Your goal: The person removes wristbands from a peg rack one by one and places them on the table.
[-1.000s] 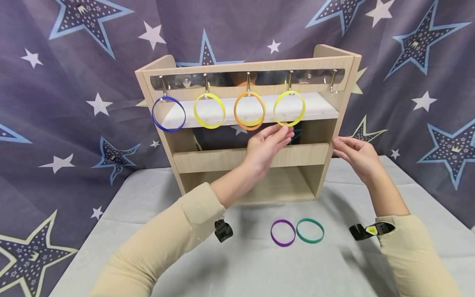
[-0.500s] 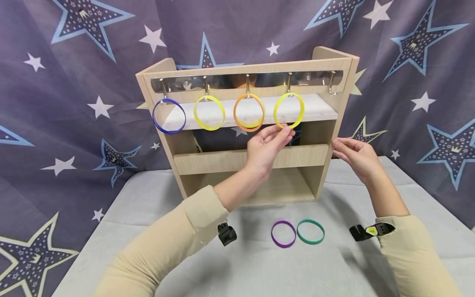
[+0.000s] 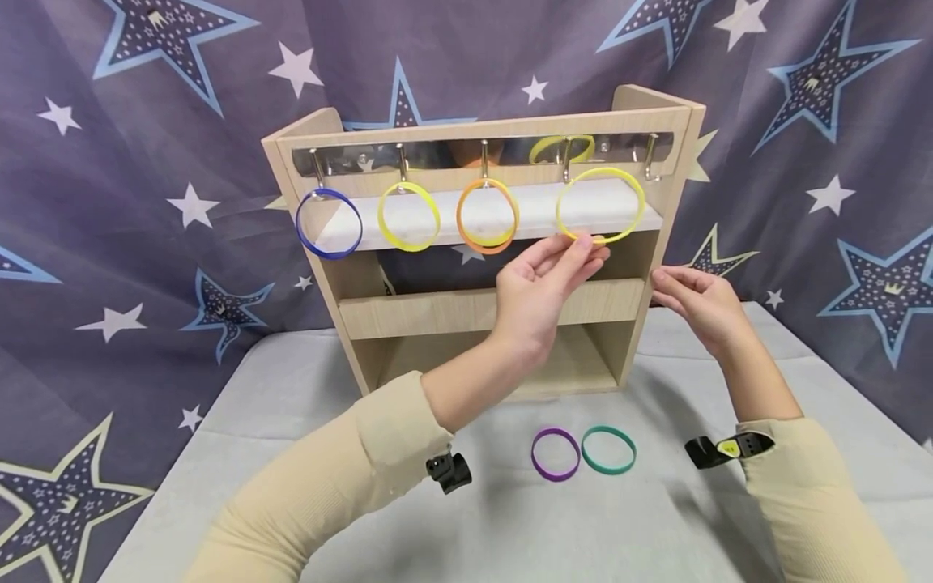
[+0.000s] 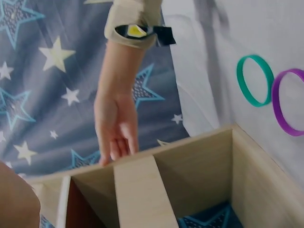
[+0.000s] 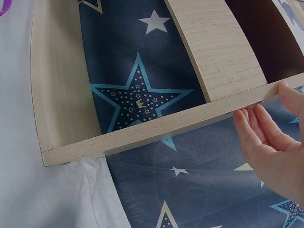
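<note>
In the head view my left hand [image 3: 543,295] pinches a thin yellow wristband [image 3: 640,212] at its lower edge, thumb and fingertips together. The wristband is held up in front of the wooden rack [image 3: 459,316], between the fourth hook [image 3: 566,162] and the bare rightmost hook [image 3: 651,158]. A blue wristband [image 3: 330,256], another yellow one [image 3: 437,219] and an orange one [image 3: 516,214] hang on the three hooks to the left. My right hand [image 3: 700,304] rests against the rack's right side panel, thumb on the front edge [image 5: 199,114], fingers along its outer face.
A purple wristband [image 3: 534,461] and a green wristband [image 3: 632,453] lie side by side on the grey cloth [image 3: 496,526] before the rack. A metal hook strip [image 3: 437,158] runs across the rack's top, and a star-patterned curtain [image 3: 240,162] hangs behind.
The yellow wristband in my left hand has come off the fourth hook and shifted right; its reflection now shows in the metal strip. The right hand has stayed put.
</note>
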Available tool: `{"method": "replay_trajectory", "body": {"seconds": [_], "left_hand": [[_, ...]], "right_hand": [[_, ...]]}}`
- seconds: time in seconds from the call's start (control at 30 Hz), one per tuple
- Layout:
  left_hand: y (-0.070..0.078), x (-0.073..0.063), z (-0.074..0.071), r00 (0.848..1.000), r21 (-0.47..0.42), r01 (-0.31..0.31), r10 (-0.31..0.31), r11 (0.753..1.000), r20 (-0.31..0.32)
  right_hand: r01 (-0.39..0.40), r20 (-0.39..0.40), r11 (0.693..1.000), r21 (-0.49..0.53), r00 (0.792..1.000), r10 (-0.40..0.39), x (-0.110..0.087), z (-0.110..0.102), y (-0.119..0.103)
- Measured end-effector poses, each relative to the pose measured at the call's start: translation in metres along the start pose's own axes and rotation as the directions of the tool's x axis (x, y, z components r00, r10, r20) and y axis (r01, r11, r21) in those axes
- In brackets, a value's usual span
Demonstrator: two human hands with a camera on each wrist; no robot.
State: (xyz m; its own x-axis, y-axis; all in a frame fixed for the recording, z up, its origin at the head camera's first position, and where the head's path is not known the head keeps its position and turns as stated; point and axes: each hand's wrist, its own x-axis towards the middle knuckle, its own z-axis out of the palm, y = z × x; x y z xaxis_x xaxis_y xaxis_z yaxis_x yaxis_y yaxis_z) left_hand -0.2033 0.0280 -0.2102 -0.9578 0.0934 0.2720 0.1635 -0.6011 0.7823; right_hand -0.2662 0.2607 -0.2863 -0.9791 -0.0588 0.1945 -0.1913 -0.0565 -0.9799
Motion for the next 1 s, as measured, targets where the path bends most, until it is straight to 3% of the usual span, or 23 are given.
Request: {"method": "replay_trajectory", "body": {"seconds": [0.3, 0.6, 0.83, 1.0], "left_hand": [[0.007, -0.016, 0.006, 0.996, 0.064, 0.022, -0.028, 0.998, 0.089], [0.007, -0.022, -0.005, 0.989, 0.068, 0.067, -0.075, 0.995, 0.131], [0.005, -0.023, -0.018, 0.985, 0.113, 0.102, -0.116, 0.988, 0.126], [0.002, -0.023, -0.030, 0.984, 0.149, 0.145, -0.159, 0.978, 0.083]], "right_hand": [[-0.019, -0.021, 0.999, -0.035, 1.000, 0.018, 0.000, 0.002, -0.003], [-0.011, -0.013, 1.000, -0.013, 1.000, 0.011, 0.000, 0.001, 0.000], [0.022, 0.018, 0.999, 0.046, 1.000, -0.023, 0.000, -0.001, 0.002], [0.022, -0.011, 1.000, 0.015, 1.000, -0.022, 0.001, 0.000, 0.004]]}}
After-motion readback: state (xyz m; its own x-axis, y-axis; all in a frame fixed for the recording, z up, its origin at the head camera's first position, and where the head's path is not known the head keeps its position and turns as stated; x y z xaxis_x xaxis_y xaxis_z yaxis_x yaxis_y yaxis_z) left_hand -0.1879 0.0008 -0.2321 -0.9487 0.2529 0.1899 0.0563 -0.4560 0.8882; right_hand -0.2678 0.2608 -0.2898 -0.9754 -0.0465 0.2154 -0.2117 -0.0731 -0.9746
